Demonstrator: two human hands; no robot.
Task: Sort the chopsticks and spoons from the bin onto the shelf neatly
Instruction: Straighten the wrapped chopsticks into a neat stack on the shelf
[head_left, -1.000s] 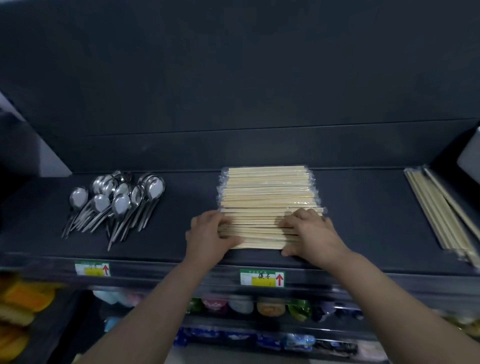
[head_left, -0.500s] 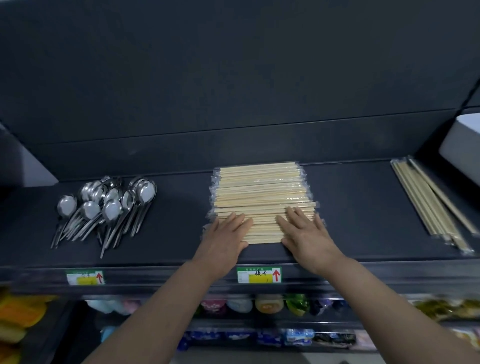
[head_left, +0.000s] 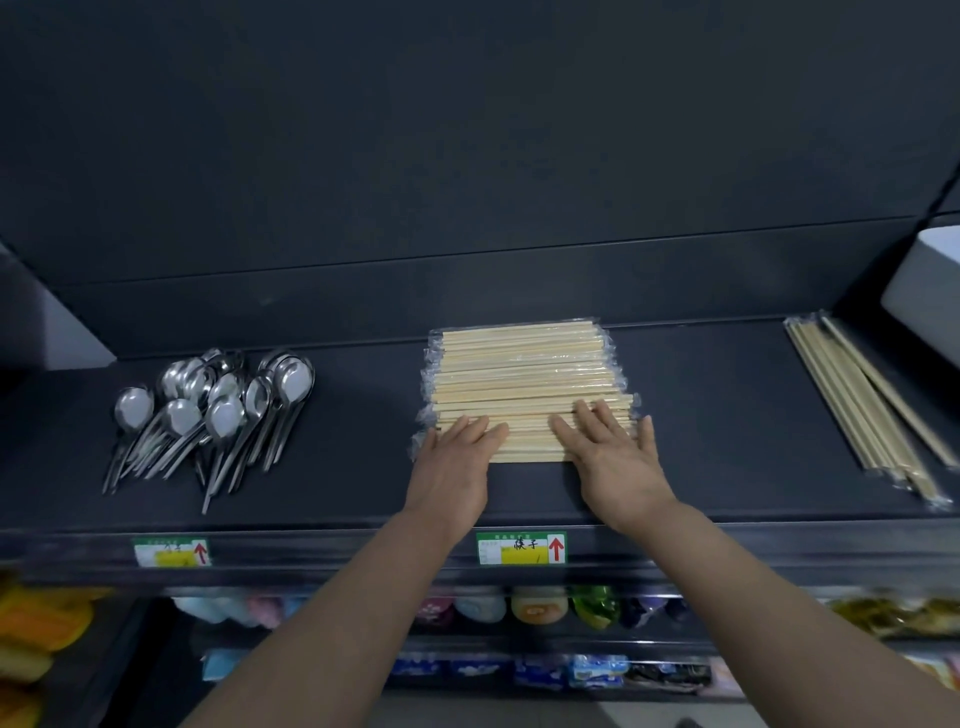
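Both hands lie flat with straight fingers and grip nothing: the left hand (head_left: 457, 457) rests on the left end of the chopsticks pile (head_left: 519, 364), and the right hand (head_left: 608, 452) rests on the right end. That pile sits in the middle of the shelf (head_left: 363, 426). Well to its left, the spoons (head_left: 218, 405) lie in a heap, and a second bunch of chopsticks (head_left: 862, 410) lies far right. If one hand pushes harder, the slippery wrapped sticks could slide apart, turn crooked, or roll off the front edge.
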